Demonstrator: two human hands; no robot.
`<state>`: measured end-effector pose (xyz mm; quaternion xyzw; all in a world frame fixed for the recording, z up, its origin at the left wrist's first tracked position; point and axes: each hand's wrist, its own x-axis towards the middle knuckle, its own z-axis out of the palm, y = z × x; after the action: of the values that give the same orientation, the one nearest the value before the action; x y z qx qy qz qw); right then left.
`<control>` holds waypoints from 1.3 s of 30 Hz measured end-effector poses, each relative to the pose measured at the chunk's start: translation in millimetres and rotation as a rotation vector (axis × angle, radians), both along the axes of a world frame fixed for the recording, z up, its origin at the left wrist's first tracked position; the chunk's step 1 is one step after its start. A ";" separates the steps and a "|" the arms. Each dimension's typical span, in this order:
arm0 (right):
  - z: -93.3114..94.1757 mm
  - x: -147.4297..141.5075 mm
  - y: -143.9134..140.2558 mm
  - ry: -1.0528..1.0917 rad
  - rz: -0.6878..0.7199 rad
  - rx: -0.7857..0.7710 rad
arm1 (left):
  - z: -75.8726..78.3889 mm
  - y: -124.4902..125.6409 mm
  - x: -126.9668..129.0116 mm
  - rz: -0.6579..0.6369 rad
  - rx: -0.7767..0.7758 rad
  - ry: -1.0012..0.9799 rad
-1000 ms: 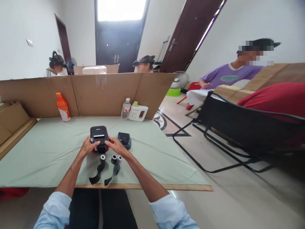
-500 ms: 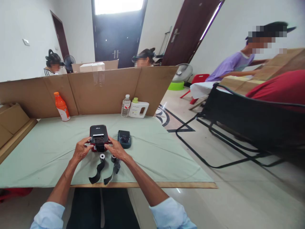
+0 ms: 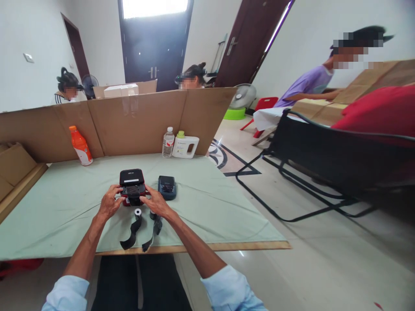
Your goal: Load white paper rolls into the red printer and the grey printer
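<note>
A small black and red printer (image 3: 132, 179) with its lid raised sits on the green-covered table (image 3: 58, 207). My left hand (image 3: 109, 202) grips its left side and my right hand (image 3: 154, 203) presses against its right front. A black roll sits in the printer's open bay between my fingers. Just in front of my hands lie two small rolls (image 3: 138, 212) with dark ribbon (image 3: 130, 235) trailing toward the table's near edge. A second, smaller dark device (image 3: 167, 187) lies to the right of the printer.
A cardboard screen (image 3: 136, 123) walls the table's far side, with an orange bottle (image 3: 79, 146), a water bottle (image 3: 167, 142) and a white jug (image 3: 185, 147) before it. A black folding chair (image 3: 324, 164) stands at right. Other people sit behind the screen and at right.
My hands stayed on the printer; the fingers shifted closer around its open bay. The view drifted slightly, and the person at right leaned forward over their table.
</note>
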<state>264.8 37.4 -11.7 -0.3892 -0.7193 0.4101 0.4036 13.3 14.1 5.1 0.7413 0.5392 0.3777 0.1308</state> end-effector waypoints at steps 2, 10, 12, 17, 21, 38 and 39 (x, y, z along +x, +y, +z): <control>-0.8 0.1 0.9 0.000 0.002 0.010 | 0.8 -0.4 0.2 -0.014 -0.014 -0.019; -2.0 -0.3 2.2 0.034 -0.004 0.026 | 11.8 -3.6 3.1 -0.022 -0.020 -0.032; -0.7 0.6 1.5 0.052 0.010 0.025 | 14.5 -3.0 2.7 -0.016 -0.030 -0.029; 2.2 2.2 -0.3 0.060 0.001 0.037 | 22.5 1.3 -0.5 -0.002 -0.088 -0.044; 2.7 1.8 -0.5 0.041 -0.003 0.031 | 29.9 7.5 -1.2 -0.022 -0.072 0.026; 12.6 -11.3 1.4 -0.434 -0.142 0.365 | 30.9 28.2 19.6 -0.134 0.078 0.350; 16.2 -12.8 2.4 -0.478 -0.127 0.401 | 30.0 29.7 20.1 -0.122 0.078 0.342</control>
<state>252.0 39.8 4.4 -0.4314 -0.8345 0.1311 0.3167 33.4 43.7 35.1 0.8306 0.4925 0.2579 0.0310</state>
